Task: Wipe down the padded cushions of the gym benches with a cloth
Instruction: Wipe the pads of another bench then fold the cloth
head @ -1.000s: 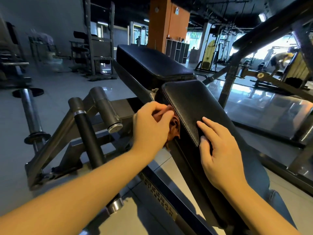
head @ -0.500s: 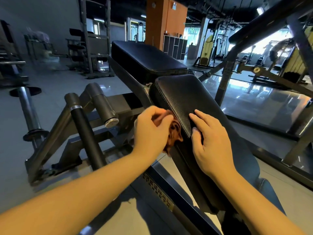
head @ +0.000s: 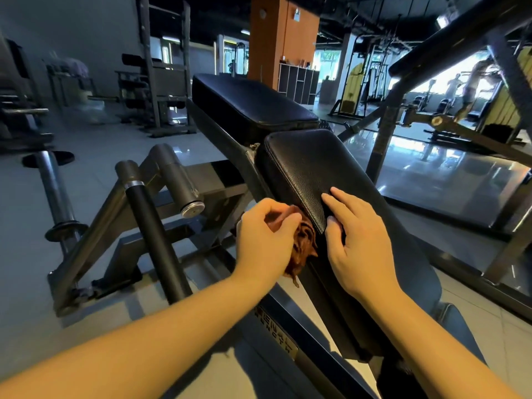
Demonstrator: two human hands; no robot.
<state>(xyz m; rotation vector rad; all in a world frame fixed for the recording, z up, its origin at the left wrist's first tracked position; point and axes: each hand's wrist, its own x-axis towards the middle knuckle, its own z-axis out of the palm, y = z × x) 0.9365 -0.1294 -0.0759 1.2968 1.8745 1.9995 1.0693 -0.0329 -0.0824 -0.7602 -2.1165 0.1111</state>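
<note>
A black padded seat cushion (head: 311, 168) slopes toward me in the middle of the view, with a second black back pad (head: 247, 102) behind it. My left hand (head: 264, 240) grips a bunched brown cloth (head: 302, 249) against the left side edge of the near cushion. My right hand (head: 362, 243) rests on the cushion's near end, fingers spread over the top and the thumb curled round its left edge.
The bench's grey steel frame with two round pegs (head: 178, 180) and a black-sleeved bar (head: 152, 234) stands to my left. A weight bar with a collar (head: 54, 191) lies further left. A slanted machine beam (head: 431, 53) and glossy floor lie to the right.
Both hands have slid a little down the cushion toward me, the left one keeping the cloth on the side edge.
</note>
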